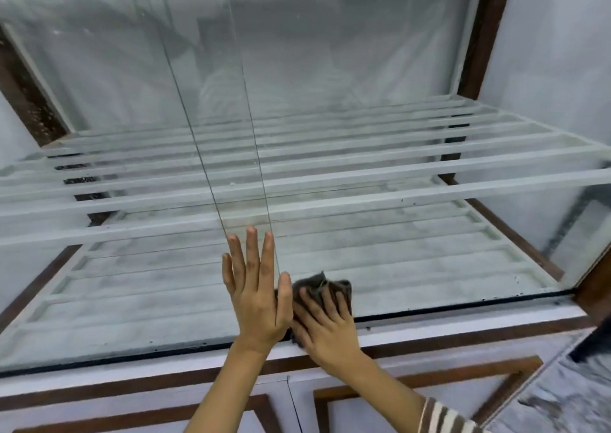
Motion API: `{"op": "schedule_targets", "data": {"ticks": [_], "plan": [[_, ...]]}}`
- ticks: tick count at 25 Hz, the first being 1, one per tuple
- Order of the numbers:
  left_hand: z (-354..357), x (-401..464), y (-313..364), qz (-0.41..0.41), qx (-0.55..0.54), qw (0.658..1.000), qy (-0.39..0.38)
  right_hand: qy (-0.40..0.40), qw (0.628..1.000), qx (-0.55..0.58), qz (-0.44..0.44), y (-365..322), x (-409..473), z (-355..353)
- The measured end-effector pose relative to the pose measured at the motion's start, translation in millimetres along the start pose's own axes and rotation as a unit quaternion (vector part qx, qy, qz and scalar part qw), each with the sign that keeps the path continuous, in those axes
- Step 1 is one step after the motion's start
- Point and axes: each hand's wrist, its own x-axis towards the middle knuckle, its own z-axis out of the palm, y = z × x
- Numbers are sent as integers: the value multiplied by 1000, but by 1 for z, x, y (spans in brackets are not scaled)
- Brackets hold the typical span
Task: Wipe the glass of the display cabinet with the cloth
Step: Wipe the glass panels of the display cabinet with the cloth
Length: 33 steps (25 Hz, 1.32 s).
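Lower doors: nearest us, white panels with brown trim, under the glass.
Right hand: pressing the dark cloth flat against the glass, fingers spread over it, low down by the bottom rail.
Left hand: released, open palm flat on the glass, touching the cloth's left side.
Pane edges: two vertical lines rise from the hands where the panes overlap.
Inside: white slatted shelves, bare.
Far: brown frame and pale wall to the right.
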Motion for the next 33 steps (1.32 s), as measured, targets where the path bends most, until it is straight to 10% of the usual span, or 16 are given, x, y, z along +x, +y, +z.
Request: {"op": "schedule_targets", "data": {"ticks": [7, 12, 19, 25, 29, 33], "plan": [[10, -16, 22, -10, 0, 1000, -24, 91, 979, 9, 184, 47, 33, -39], [36, -32, 39, 69, 35, 995, -69, 7, 999, -48, -21, 68, -24, -16], [91, -36, 60, -3, 146, 989, -2, 145, 977, -11, 156, 170, 21, -74], [95, -34, 76, -33, 140, 990, 4, 38, 993, -66, -85, 162, -41, -42], [106, -29, 112, -130, 95, 987, -5, 51, 995, -80, -12, 238, -76, -69], [127, -28, 149, -36, 113, 991, -63, 144, 983, -25, 112, 252, -23, -82]]}}
